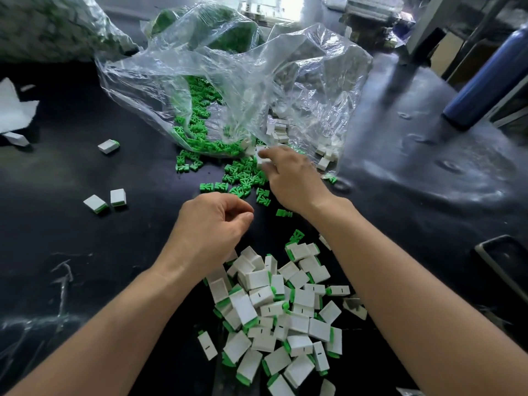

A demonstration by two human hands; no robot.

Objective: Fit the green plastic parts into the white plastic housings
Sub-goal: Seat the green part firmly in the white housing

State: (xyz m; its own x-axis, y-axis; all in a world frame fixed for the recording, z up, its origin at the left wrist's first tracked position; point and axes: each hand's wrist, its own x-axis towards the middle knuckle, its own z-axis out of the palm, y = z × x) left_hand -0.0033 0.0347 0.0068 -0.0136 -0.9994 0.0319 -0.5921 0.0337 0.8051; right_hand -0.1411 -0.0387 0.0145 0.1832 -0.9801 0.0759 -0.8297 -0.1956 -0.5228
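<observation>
Dark worktop [85, 252]: fingers [270, 153] of right hand [288, 172] apparently pinch white housing [260, 160]; left hand [211, 224] curled, contents unclear; shallow pinch risks dropping.

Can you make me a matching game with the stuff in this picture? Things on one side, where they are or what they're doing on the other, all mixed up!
1 green parts
2 finished pile
3 blue bottle
4 right hand

A far right
B at the bottom of the picture
C spilling from the clear bag
D pinching a white housing

Pairs: 1-C, 2-B, 3-A, 4-D
</observation>
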